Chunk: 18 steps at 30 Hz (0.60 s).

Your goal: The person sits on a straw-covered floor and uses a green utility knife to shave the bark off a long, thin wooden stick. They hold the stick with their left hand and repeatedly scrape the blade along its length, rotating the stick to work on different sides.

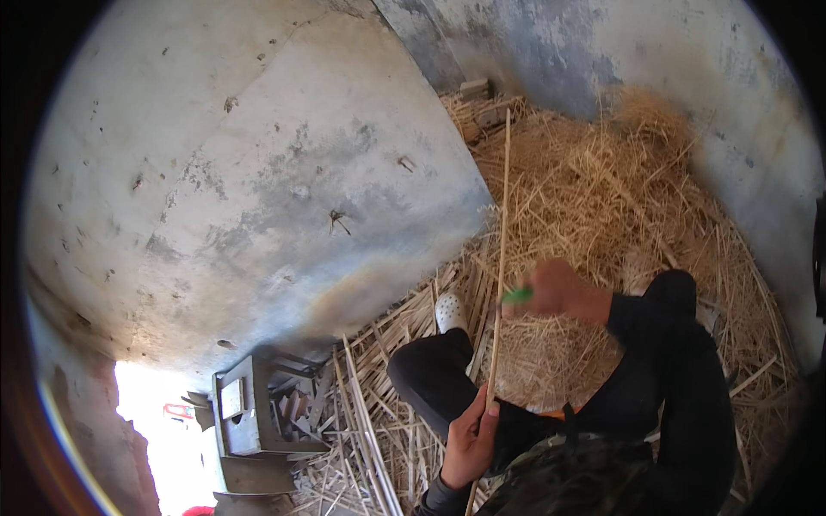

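Stained wall (pixel 258 189), heaped straw (pixel 594 189), a dark frame (pixel 244 436).
Bent legs (pixel 430 378) hide some straw; before them runs a long stick (pixel 504 198), fingers of the left hand (pixel 471 440) clamped on its lower part. A white clog (pixel 450 313) shows at its left; at its right, the blurred right hand (pixel 561 291) clasps something green (pixel 516 295), fingers together.

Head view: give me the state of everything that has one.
Left hand: closed around the stick
Stick: held, pointing away
Right hand: closed on the green object, blurred
Green object: held beside the stick
Straw: loose, heaped
White clog: worn on a foot
Wall: stained
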{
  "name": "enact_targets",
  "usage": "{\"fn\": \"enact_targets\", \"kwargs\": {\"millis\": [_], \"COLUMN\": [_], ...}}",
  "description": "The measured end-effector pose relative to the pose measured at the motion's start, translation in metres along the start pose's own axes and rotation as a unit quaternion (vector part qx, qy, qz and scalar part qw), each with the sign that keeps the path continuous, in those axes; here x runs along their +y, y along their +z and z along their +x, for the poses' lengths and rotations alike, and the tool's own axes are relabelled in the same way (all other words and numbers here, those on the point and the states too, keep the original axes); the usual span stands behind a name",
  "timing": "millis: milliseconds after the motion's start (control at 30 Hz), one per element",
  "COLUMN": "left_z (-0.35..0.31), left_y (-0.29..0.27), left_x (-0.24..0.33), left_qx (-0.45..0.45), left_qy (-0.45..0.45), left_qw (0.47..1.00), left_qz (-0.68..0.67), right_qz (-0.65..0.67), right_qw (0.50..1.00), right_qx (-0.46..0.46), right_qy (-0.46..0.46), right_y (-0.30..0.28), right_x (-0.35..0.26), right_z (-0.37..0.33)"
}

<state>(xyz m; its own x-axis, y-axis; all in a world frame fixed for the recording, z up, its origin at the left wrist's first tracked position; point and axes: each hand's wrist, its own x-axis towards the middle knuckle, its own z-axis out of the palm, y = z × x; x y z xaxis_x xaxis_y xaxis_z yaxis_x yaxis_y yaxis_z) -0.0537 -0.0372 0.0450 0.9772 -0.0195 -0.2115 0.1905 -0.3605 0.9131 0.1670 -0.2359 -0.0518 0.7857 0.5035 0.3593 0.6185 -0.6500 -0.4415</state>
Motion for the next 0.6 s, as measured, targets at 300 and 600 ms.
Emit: {"fn": "enact_targets", "kwargs": {"millis": [300,600], "left_z": [-0.04,-0.081], "left_y": [0.009,-0.012], "left_x": [0.004,-0.033], "left_qx": [-0.025,-0.116], "left_qy": [-0.01,-0.205], "left_qw": [0.998,0.971], "left_qz": [0.049,0.033], "right_qz": [0.003,-0.074], "right_qw": [0.956,0.907], "right_qx": [0.06,0.137], "right_qy": [0.286,0.39], "right_y": [-0.037,-0.086], "right_x": [0.135,0.21], "right_z": [0.032,0.023]}}
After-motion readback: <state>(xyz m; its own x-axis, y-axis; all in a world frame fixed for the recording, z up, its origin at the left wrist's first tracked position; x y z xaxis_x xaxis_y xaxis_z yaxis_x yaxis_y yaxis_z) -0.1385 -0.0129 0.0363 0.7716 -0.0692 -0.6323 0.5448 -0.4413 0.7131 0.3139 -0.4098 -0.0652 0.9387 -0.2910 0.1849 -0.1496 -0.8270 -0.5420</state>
